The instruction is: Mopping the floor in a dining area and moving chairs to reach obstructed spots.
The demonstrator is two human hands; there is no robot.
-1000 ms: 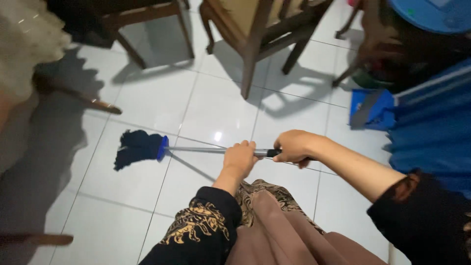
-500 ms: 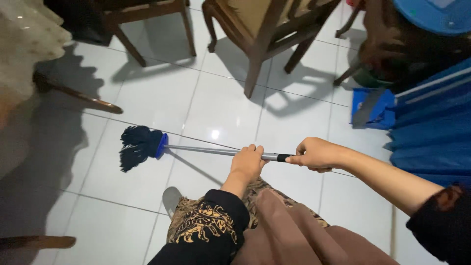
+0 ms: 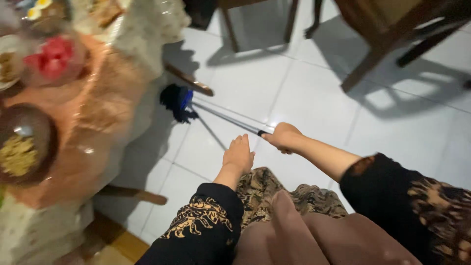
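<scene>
**A:** What are your hands doing?

**B:** Your right hand (image 3: 283, 137) is clenched around the mop handle (image 3: 228, 119), a thin, smooth grey metal pole with a short black section just where your fingers close. Your left hand (image 3: 239, 154) sits just beside it, nearer your body, fingers loose and off the pole, gripping nothing.

**A:** Where is the mop itself?

**B:** The handle runs away from your right hand, up and to the left, across glossy white floor tiles (image 3: 304, 98). At its far end is the mop head (image 3: 175, 100), a shaggy tuft of dark blue strands held in a bright blue plastic collar. It lies on the floor at the foot of the table.

**A:** What surrounds it?

**B:** Left of your left hand stands a table (image 3: 93, 122) draped in shiny orange cloth over pale lace. On it are a dark round bowl (image 3: 24, 142) of something yellowish and a blurred red object (image 3: 49, 56). A curved brown wooden table leg (image 3: 189, 81) crosses just above the mop head, close enough to hem it in. Beyond your right hand, dark wooden chair legs (image 3: 373, 61) stand well apart on the tiles, casting hard shadows. Your sleeves are black with gold print; patterned brown fabric covers your lap.
</scene>
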